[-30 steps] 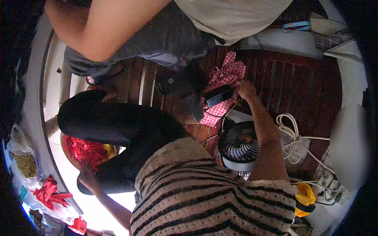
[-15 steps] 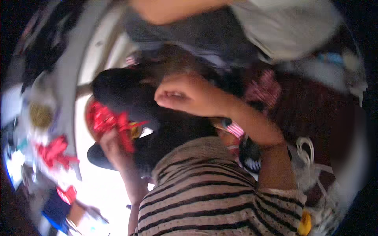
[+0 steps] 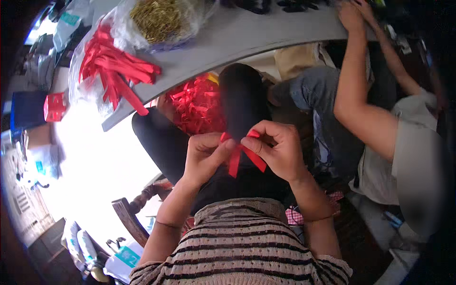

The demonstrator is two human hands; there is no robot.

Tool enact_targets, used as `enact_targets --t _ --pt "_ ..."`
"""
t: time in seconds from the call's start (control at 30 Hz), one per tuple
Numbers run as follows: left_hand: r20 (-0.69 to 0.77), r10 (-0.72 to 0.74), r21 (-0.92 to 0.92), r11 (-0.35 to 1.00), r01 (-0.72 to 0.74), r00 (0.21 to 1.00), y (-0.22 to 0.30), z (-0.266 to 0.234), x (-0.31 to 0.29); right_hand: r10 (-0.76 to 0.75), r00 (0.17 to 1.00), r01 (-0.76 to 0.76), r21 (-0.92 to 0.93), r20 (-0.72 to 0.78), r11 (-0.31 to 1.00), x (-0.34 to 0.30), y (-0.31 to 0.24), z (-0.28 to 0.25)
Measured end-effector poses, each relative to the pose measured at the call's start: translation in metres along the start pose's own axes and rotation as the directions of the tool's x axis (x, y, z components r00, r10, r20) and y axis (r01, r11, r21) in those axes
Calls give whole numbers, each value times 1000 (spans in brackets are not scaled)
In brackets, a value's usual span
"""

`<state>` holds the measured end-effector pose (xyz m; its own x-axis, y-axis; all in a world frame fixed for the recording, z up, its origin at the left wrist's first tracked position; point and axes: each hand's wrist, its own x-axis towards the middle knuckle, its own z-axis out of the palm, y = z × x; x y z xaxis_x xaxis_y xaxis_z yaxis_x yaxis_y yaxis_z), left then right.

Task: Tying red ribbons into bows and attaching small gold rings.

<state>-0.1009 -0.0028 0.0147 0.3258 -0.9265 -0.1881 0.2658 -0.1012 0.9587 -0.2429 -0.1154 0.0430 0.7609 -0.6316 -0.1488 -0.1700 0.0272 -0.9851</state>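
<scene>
A red ribbon (image 3: 234, 164) is held in front of my waist, above my dark-clothed lap. Its loops stick up between my fingers, and two flat tails hang below. My left hand (image 3: 205, 156) pinches one side between thumb and curled fingers. My right hand (image 3: 281, 148) grips the other side the same way, the thumbs nearly meeting. The ribbon's middle is partly hidden by my thumbs. Beyond my hands, between my knees, a heap of tied red ribbons (image 3: 195, 107) fills a container whose sides are mostly hidden.
On the grey table (image 3: 228, 34) ahead lie long red ribbon strips (image 3: 116, 64) on clear plastic. Beside them is a bag of thin gold strips (image 3: 156, 20). A co-worker's forearm (image 3: 352, 76) reaches over the table at right. A wooden chair part (image 3: 130, 221) stands left of me.
My left hand has come away from the heap of red ribbons and my right hand has lowered to meet it. Both now pinch one red ribbon. The view has swung and is sharper.
</scene>
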Motion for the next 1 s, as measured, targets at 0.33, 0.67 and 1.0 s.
enact_targets --t 0.33,0.67,1.0 --pt "47 -3 -64 998 6 999 17 -32 4 160 978 -184 205 131 961 26 -6 20" --pt "-76 237 340 919 -198 969 -9 -86 5 -141 889 291 -299 435 909 86 3 35" --pt "-202 266 834 551 24 943 -44 -97 12 -596 639 767 -347 486 540 165 5 132"
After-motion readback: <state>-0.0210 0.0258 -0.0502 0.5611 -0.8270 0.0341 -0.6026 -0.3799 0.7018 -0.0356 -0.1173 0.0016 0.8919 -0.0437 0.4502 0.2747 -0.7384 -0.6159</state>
